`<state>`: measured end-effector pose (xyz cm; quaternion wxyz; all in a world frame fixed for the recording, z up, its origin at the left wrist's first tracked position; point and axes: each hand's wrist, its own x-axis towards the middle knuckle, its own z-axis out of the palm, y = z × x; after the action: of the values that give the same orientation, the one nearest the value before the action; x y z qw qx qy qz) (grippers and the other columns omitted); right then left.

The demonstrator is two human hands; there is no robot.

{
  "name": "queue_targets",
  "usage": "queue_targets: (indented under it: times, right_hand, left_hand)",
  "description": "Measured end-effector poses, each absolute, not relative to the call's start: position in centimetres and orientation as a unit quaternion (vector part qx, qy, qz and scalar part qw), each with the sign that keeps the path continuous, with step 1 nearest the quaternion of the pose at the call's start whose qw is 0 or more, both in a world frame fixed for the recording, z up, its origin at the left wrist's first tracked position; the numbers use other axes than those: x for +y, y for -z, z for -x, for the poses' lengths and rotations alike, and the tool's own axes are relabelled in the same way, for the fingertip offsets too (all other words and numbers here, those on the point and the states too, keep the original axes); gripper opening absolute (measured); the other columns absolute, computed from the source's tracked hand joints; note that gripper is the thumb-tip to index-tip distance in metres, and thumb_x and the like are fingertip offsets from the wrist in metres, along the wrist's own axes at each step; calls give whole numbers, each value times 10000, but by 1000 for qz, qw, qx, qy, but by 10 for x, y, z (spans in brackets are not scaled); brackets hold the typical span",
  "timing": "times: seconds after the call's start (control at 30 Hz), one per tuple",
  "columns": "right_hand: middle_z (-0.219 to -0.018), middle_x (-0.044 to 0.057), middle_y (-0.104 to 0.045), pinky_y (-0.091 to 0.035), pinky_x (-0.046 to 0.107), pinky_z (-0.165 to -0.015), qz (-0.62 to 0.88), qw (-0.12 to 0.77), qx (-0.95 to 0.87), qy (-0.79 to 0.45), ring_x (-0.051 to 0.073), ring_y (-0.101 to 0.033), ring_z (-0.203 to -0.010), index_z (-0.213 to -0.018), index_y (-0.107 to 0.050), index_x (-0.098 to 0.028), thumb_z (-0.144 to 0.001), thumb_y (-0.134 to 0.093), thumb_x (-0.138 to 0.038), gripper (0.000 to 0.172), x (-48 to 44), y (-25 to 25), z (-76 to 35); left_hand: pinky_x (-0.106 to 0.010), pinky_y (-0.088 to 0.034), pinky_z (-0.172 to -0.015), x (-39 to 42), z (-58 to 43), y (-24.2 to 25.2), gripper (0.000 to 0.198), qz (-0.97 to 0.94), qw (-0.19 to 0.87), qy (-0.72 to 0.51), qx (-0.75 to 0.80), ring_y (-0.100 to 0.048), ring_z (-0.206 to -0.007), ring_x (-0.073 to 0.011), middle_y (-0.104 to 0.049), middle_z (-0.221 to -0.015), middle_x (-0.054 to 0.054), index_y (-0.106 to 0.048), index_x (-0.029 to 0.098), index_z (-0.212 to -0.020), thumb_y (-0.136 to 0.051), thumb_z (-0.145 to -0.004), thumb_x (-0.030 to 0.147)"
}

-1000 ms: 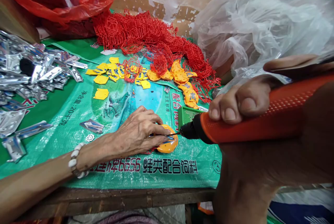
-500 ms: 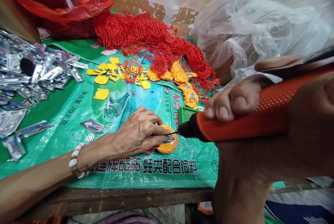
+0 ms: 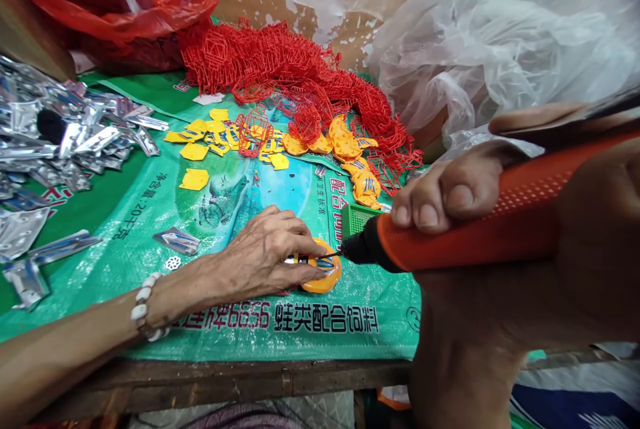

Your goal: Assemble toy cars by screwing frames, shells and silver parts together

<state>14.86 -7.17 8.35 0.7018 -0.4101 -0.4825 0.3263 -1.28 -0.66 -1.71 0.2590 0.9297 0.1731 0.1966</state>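
Observation:
My left hand (image 3: 265, 252) lies over a round orange plastic piece (image 3: 331, 280) with a blue pattern, pinning it to the green sheet with thumb and fingers. Its grip partly covers the piece. In my right hand (image 3: 465, 309) is an orange electric screwdriver (image 3: 515, 209) with a black nose, held nearly level. The thin dark bit points left and reaches over the orange piece, close to my left fingertips; whether it touches a screw I cannot tell.
A green printed sheet (image 3: 240, 342) covers the table. Silver metal parts (image 3: 85, 129) are heaped left. Yellow pieces (image 3: 195, 151), orange pieces (image 3: 345, 142) and red plastic frames (image 3: 280, 62) lie behind my hands. Beyond the screwdriver are a green basket (image 3: 356, 221) and clear plastic bags (image 3: 500, 49).
The fingers of my left hand have shifted slightly on the orange piece, and a patterned strip now shows between them. My right hand and the screwdriver have hardly moved.

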Motion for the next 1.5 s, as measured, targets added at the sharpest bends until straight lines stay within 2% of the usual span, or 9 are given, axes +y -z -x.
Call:
queue_targets:
  times: [0.23, 0.4, 0.63, 0.73, 0.83, 1.0, 1.23, 1.4, 1.5]
  right_hand:
    - [-567, -70, -512, -479, 241, -450, 394, 721, -479, -309, 75, -506, -468, -851, -655, -250, -896, -571, -374, 157, -65, -84, -149]
    - [-574, -74, -537, -480, 231, -472, 379, 729, -477, -311, 70, -506, -476, -855, -676, -261, -841, -609, -232, 75, -60, -77, -145]
    - [-485, -54, -530, -450, 242, -377, 356, 757, -491, -243, 83, -479, -393, -754, -694, -181, -739, -651, -334, 159, -50, -76, -145]
    - [-495, -77, -535, -465, 226, -411, 381, 748, -476, -263, 69, -490, -405, -774, -674, -194, -698, -659, -351, 176, -50, -75, -144]
    - [-512, -89, -530, -471, 225, -431, 402, 734, -465, -290, 63, -483, -427, -803, -647, -213, -696, -652, -357, 179, -52, -75, -141]
    - [-491, -49, -500, -410, 276, -365, 410, 751, -459, -239, 100, -434, -392, -760, -670, -204, -738, -599, -291, 114, -51, -76, -136]
    - [-511, -64, -522, -406, 290, -421, 400, 719, -487, -294, 112, -484, -414, -768, -666, -230, -754, -646, -228, 25, -50, -75, -138]
    - [-485, -62, -508, -356, 300, -376, 404, 723, -472, -303, 117, -436, -389, -681, -623, -237, -709, -652, -263, 48, -48, -76, -138]
    - [-489, -59, -494, -389, 301, -426, 415, 705, -490, -302, 112, -444, -414, -585, -555, -246, -750, -622, -239, 179, -49, -77, -140]
  left_hand:
    - [-306, -456, -765, -8, 16, 25, 487, -917, 275, -219, 191, -608, -854, -206, -660, -919, -61, -644, 124, -1089, -682, -833, 536]
    - [-338, -463, -799, -7, 16, 26, 550, -937, 230, -189, 180, -616, -877, -229, -668, -950, -70, -631, 133, -1083, -741, -759, 563]
    - [-347, -480, -792, -8, 14, 22, 479, -950, 197, -157, 182, -623, -884, -245, -680, -952, -87, -630, 132, -1020, -748, -761, 516]
    - [-344, -482, -780, -8, 14, 23, 474, -951, 192, -159, 182, -624, -877, -246, -683, -951, -89, -637, 136, -988, -754, -750, 528]
    - [-346, -487, -781, -9, 13, 22, 477, -953, 188, -149, 187, -627, -878, -248, -686, -943, -89, -645, 133, -976, -759, -742, 533]
    - [-347, -490, -769, -10, 12, 19, 469, -953, 188, -144, 188, -626, -875, -253, -686, -939, -92, -657, 129, -976, -757, -748, 526]
    - [-342, -475, -724, -9, 12, 20, 472, -952, 197, -155, 176, -616, -835, -245, -680, -912, -85, -662, 134, -986, -743, -760, 540]
    - [-334, -460, -702, -10, 12, 23, 442, -949, 195, -173, 177, -611, -814, -239, -673, -889, -77, -668, 136, -998, -743, -772, 508]
    - [-334, -462, -703, -11, 12, 22, 434, -951, 190, -167, 177, -608, -806, -237, -667, -871, -76, -671, 135, -989, -734, -778, 509]
